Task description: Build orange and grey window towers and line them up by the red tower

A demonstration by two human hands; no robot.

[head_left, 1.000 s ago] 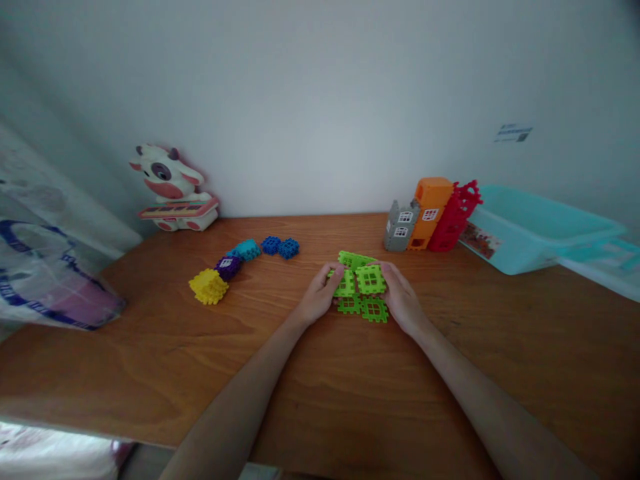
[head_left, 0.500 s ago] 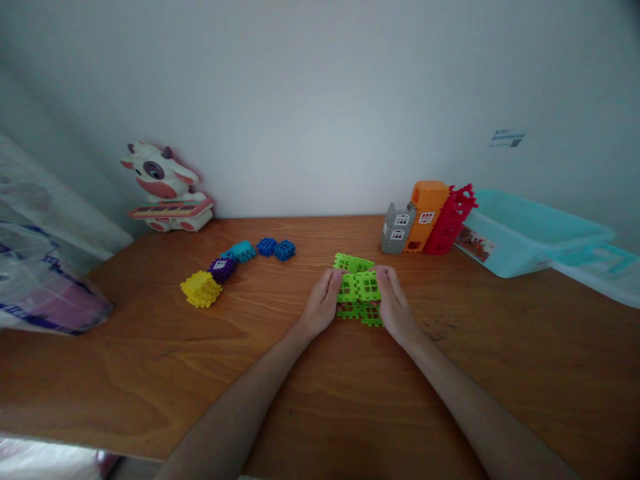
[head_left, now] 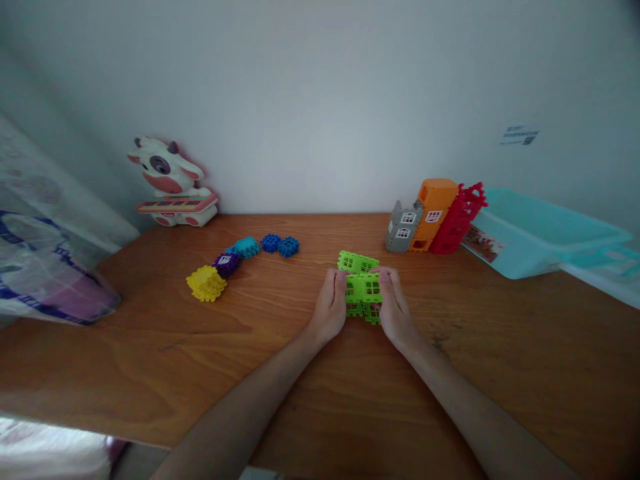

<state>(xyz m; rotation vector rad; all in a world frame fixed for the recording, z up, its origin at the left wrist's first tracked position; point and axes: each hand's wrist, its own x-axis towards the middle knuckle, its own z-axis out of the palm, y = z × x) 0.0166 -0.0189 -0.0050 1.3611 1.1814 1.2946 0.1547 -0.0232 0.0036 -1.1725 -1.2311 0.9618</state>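
Between my two hands are light green toy building panels point(head_left: 363, 288) with window-like openings and notched edges. My left hand point(head_left: 331, 303) is closed on the left side of the panels, thumb on top. My right hand point(head_left: 395, 308) grips their right side in the same way. Two panels meet edge to edge in the middle, with more green ones showing below them. Just beyond my fingers a further green panel point(head_left: 358, 261) shows; whether it is joined to the held ones I cannot tell. My other fingers are mostly hidden under the panels.
Left on the wooden table point(head_left: 280, 320) are yellow point(head_left: 207, 283), purple point(head_left: 227, 264), light blue point(head_left: 247, 247) and dark blue blocks point(head_left: 288, 247). Behind stands a cow keyboard toy point(head_left: 173, 190). Grey point(head_left: 401, 228), orange point(head_left: 434, 212) and red panels point(head_left: 456, 223) stand beside a turquoise bin point(head_left: 530, 250). A plastic bag point(head_left: 55, 280) lies far left.
The two middle green panels now sit flush along their shared edge, where they were slightly offset. The view has shifted a little; both hands keep their hold.
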